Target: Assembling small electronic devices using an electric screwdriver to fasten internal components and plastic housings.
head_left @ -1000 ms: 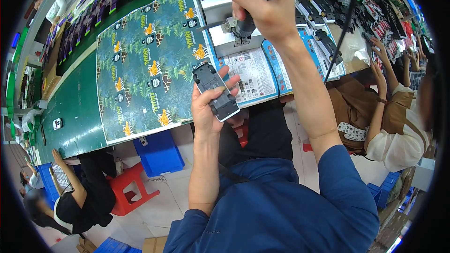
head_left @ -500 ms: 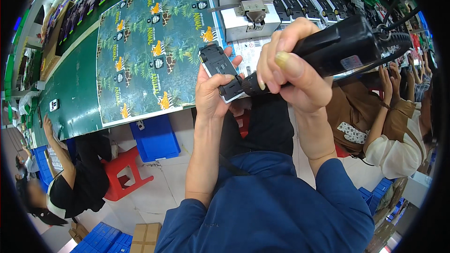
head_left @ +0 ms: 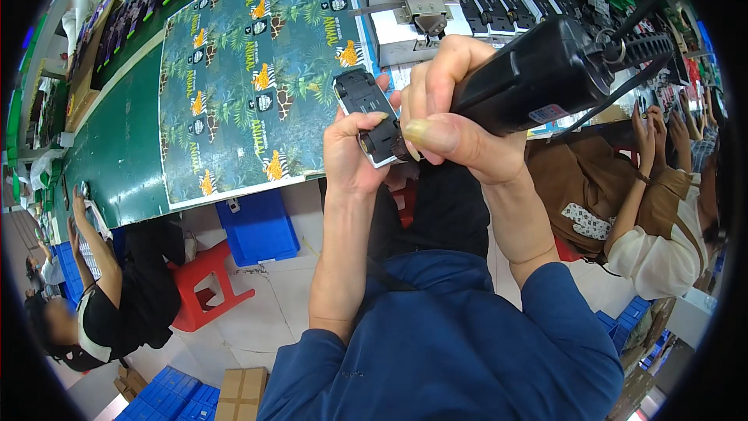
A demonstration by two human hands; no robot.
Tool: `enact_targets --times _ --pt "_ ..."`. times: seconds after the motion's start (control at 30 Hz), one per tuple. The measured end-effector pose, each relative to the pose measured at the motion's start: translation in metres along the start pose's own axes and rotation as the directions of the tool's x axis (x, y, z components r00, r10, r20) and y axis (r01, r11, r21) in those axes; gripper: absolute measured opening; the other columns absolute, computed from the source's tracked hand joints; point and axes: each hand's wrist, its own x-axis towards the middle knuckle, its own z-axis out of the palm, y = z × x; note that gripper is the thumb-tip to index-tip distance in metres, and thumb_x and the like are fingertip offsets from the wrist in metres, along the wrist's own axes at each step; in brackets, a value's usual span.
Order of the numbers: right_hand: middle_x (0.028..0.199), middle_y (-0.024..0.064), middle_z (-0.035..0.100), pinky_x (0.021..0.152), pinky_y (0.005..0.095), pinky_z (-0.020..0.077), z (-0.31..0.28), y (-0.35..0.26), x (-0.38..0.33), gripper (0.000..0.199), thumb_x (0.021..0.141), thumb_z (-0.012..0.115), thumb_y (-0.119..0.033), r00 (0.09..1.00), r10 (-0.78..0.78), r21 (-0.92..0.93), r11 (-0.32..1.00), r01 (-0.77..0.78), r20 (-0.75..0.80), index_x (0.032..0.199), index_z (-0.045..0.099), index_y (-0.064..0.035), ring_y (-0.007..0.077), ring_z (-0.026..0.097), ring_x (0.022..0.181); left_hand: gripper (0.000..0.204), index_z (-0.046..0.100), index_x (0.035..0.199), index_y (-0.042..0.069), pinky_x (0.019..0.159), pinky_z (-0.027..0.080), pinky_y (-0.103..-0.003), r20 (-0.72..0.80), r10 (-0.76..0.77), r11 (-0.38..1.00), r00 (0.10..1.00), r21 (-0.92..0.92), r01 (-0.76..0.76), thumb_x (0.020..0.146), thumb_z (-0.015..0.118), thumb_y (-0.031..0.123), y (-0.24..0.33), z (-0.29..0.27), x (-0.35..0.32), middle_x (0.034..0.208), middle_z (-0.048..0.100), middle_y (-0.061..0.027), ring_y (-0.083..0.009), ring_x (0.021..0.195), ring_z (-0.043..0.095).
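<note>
Well, the long green table (head_left: 117, 160) is biggest, with an animal-print sheet (head_left: 234, 82) on top. Far right, lots of toy cars (head_left: 487, 12) lie in rows; I can't tell if those are done. The right hand (head_left: 475, 136) is wrapped round a big black power screwdriver (head_left: 530, 70), its tip hidden behind fingers. The left hand (head_left: 351, 144) is curled round one small toy car (head_left: 362, 97), belly up, near the table's near edge. This car looks partway done, but I can't see how much is left
</note>
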Motion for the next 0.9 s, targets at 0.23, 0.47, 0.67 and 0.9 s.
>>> enact_targets --times 0.23,0.47,0.67,0.9 --pt "0.061 0.0066 0.053 0.050 0.0255 0.0419 0.002 0.007 0.003 0.030 0.077 0.077 -0.007 0.999 -0.003 0.121 0.993 -0.002 0.035 0.080 0.048 -0.0045 0.0120 0.049 0.047 0.061 0.042 0.136 0.002 0.098 0.053 -0.050 0.021 0.002 1.000 1.000 -0.001 -0.002 0.076 0.050 -0.008 0.002 0.010 -0.003 0.128 0.057 -0.0159 -0.0337 0.113 0.061" --pt "0.061 0.0064 0.053 0.048 0.0262 0.0418 0.002 0.004 0.002 0.029 0.078 0.077 -0.007 0.999 0.002 0.144 0.990 -0.007 0.034 0.079 0.048 -0.0046 0.0120 0.049 0.046 0.060 0.044 0.135 0.001 0.100 0.052 -0.050 0.034 -0.025 1.000 0.999 0.007 0.025 0.077 0.051 -0.006 0.002 0.008 -0.001 0.126 0.057 -0.0153 -0.0325 0.115 0.060" --pt "0.062 0.0061 0.052 0.048 0.0275 0.0440 -0.002 -0.002 0.002 0.026 0.078 0.074 -0.008 0.997 0.005 0.152 0.988 -0.015 0.071 0.084 0.049 -0.0036 0.0124 0.049 0.045 0.049 0.049 0.130 0.001 0.096 0.053 -0.050 0.031 -0.057 0.998 0.998 0.025 0.056 0.082 0.054 0.001 0.003 0.007 -0.007 0.120 0.060 -0.0148 -0.0308 0.110 0.062" --pt "0.070 0.0035 0.059 0.056 0.0306 0.0530 -0.021 -0.023 0.000 0.029 0.084 0.073 -0.016 0.942 -0.266 0.338 0.922 0.188 0.202 0.102 0.054 -0.0055 0.0146 0.059 0.057 0.066 0.055 0.122 0.004 0.066 0.060 -0.035 0.040 0.164 0.860 0.986 0.483 -0.163 0.102 0.030 0.061 0.029 0.035 -0.006 0.106 0.065 -0.0125 -0.0208 0.087 0.068"
